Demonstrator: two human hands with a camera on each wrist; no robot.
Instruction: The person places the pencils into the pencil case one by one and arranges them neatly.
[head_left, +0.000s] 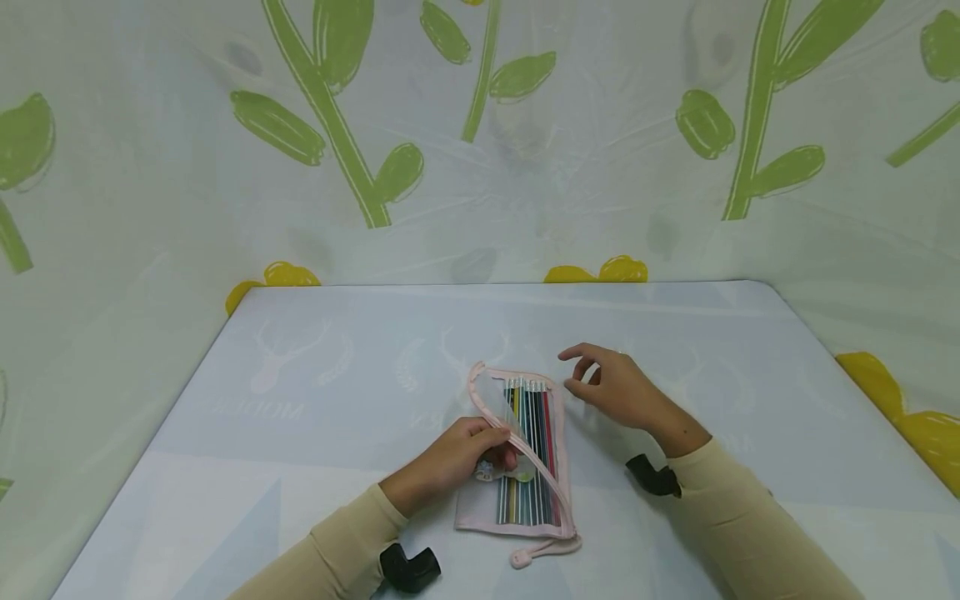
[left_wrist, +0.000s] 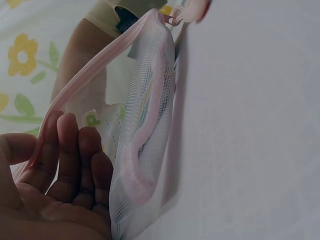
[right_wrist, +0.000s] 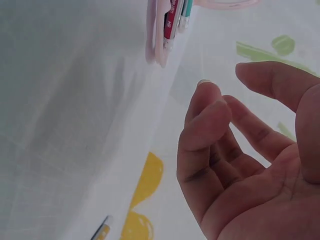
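A pink-edged mesh pencil pouch lies on the table with several pencils side by side in it. My left hand pinches its pink zipper edge between thumb and forefinger and lifts that flap; in the left wrist view the hand has the edge running up from its fingers. My right hand hovers right of the pouch's upper corner, fingers loosely bent and holding nothing. In the right wrist view, a red pencil shows at the pouch's end, beyond the right hand.
The pale table has faint printed deer heads. A pink zipper pull trails off the pouch's near corner. A thin yellow, dark-tipped object is partly seen in the right wrist view. Behind stands a leaf-patterned curtain.
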